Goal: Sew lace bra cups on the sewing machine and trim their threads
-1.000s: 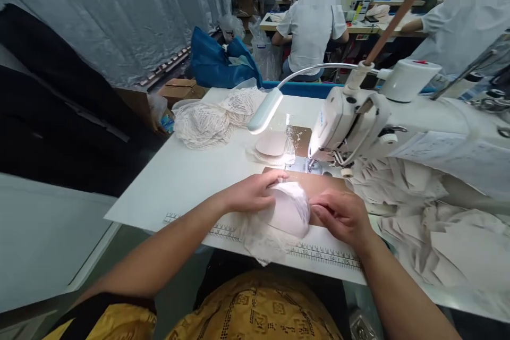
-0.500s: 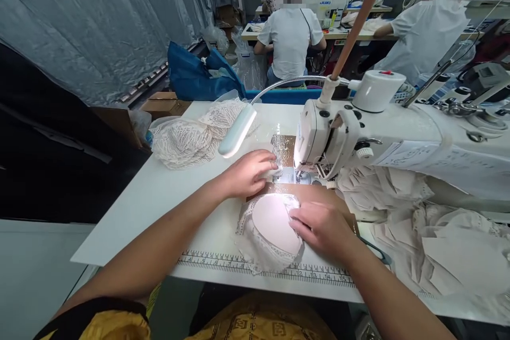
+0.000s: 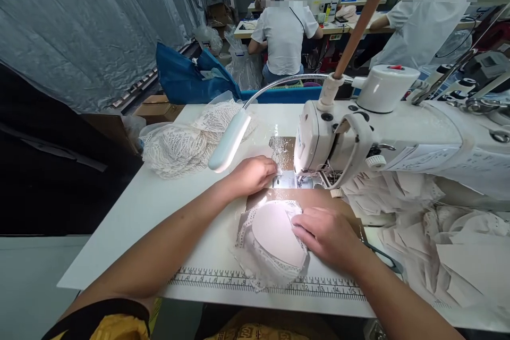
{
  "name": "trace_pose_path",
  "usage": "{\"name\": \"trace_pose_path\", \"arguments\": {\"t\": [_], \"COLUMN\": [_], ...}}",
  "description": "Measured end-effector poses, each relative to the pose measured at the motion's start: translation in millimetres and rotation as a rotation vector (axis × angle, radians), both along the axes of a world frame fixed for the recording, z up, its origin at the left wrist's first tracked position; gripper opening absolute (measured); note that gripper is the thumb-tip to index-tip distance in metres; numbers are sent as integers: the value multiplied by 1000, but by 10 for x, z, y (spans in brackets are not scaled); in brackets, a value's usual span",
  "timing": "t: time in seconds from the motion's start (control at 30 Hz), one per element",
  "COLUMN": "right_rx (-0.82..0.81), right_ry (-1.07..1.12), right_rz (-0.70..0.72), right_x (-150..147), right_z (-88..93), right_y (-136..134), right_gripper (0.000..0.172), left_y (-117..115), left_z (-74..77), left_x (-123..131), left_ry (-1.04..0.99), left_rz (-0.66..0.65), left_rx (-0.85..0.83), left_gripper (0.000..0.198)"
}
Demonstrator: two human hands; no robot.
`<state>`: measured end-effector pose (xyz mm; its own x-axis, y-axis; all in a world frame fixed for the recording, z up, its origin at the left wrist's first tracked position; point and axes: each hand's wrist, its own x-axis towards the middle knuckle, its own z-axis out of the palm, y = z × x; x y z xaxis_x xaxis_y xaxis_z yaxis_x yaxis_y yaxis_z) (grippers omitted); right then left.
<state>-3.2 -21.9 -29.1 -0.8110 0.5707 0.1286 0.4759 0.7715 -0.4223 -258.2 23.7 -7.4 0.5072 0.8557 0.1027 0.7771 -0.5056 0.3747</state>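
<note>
A pale pink bra cup [image 3: 273, 236] edged with white lace lies on the table in front of the sewing machine [image 3: 314, 138]. My right hand [image 3: 324, 234] pinches the cup's right edge between thumb and fingers. Sheer fabric spreads from the cup's lower left side toward the printed ruler. Farther back, my left hand [image 3: 257, 174] rests just left of the metal needle plate [image 3: 285, 179], its fingers curled together. Whatever those fingertips hold, if anything, is hidden. The needle area is lit and stands right of my left fingertips.
White lace pieces [image 3: 175, 149] are heaped at the back left, beside the lamp head [image 3: 229, 141]. Stacked pale fabric pieces [image 3: 466, 260] cover the right side. Dark-handled scissors [image 3: 384, 257] lie by my right wrist. Two people in white shirts sit beyond the table.
My left fingers have drawn together from a looser spread beside the needle plate. My right hand keeps its grip on the cup's edge. The camera view has shifted slightly.
</note>
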Motion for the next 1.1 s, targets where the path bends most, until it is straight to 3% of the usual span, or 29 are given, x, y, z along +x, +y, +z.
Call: {"name": "trace_pose_path", "arguments": {"t": [0.17, 0.33, 0.5, 0.67, 0.77, 0.87, 0.97, 1.1], "right_rx": [-9, -2, 17, 30, 49, 52, 74, 115], "right_ry": [17, 24, 29, 11, 22, 41, 59, 101], "right_rz": [-8, 0, -4, -16, -25, -42, -75, -70], "right_x": [-9, -11, -13, -4, 11, 26, 39, 45], "right_z": [-12, -27, -31, -29, -33, -37, -44, -53], "right_y": [7, 30, 33, 17, 16, 19, 26, 28], "right_gripper": [22, 21, 22, 25, 26, 23, 22, 22], "left_y": [259, 480, 498, 303, 99, -139, -405, -615], "left_z": [114, 54, 29, 150, 206, 228, 260, 283], "left_x": [-88, -186, -216, -155, -136, -106, 16, 271], "left_ry": [-291, -315, -318, -177, 43, 172, 14, -143], "left_rz": [30, -4, -4, -61, -70, 33, 68, -14], "left_rx": [-455, -558, -594, -499, -270, -56, 45, -117], "left_gripper": [37, 47, 49, 43, 35, 38, 35, 33]}}
